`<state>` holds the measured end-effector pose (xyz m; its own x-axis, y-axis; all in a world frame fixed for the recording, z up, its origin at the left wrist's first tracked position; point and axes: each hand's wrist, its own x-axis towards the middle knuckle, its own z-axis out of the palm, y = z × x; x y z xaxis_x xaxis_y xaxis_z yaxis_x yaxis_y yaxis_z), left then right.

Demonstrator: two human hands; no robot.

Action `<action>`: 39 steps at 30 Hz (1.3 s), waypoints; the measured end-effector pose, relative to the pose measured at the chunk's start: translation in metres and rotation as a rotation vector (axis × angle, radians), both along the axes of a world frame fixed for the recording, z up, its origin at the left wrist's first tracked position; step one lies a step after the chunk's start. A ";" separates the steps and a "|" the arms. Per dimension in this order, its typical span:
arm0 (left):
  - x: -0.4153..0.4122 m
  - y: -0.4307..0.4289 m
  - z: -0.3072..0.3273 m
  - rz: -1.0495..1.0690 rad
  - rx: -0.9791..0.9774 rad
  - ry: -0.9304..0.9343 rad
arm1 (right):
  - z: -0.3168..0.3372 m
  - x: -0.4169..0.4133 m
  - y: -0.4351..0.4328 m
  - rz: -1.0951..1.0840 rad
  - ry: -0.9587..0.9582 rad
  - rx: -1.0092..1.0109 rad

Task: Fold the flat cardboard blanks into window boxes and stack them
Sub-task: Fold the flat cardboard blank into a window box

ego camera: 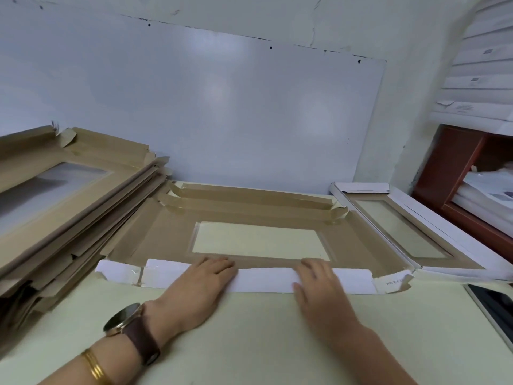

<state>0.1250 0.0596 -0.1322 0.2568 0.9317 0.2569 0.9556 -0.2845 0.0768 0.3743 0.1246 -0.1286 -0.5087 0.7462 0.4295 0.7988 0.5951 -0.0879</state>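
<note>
While the flat brown cardboard blank with a clear rectangular window (155,237) lies spread on the pale cream table (263,337), its long near flap (263,282) is turned over toward the window, white face up. The blank sits between a slumped pile of unfolded brown blanks (69,207) on the left and a folded white-walled window box (410,226) on the right.

The left hand (200,284) and the right hand (319,287) both lie on that flap, a little apart, fingers straight and together. They press down and grasp nothing.

The step looks like creasing the near long wall. To do it well, the pressure should run along the scored line, not across it, so the palms would best slide outward from the middle toward both ends. The fold then sets straight for its whole length. The crumpled corner tabs (119,270) at the ends need care, since a skewed crease there would keep the wall from locking. Fingertips should stay off the window film. The two long far flaps (249,198) appear half raised and would want the same firm crease.
</note>
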 end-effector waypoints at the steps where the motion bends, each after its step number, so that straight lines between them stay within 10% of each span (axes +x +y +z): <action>1: 0.005 0.003 -0.002 0.036 -0.064 -0.013 | -0.002 -0.014 -0.004 0.045 -0.005 -0.025; 13: 0.020 0.013 -0.008 0.181 -0.328 0.027 | -0.016 -0.051 -0.011 0.137 -0.187 -0.386; 39: -0.078 -0.026 -0.007 0.438 -0.362 -0.065 | -0.009 0.110 0.028 -0.195 -0.164 -0.499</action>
<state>0.0468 0.0335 -0.1390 -0.1789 0.9792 -0.0960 0.9685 0.1924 0.1579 0.4845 0.1531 -0.1377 -0.3710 0.9258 -0.0727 0.9169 0.3528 -0.1866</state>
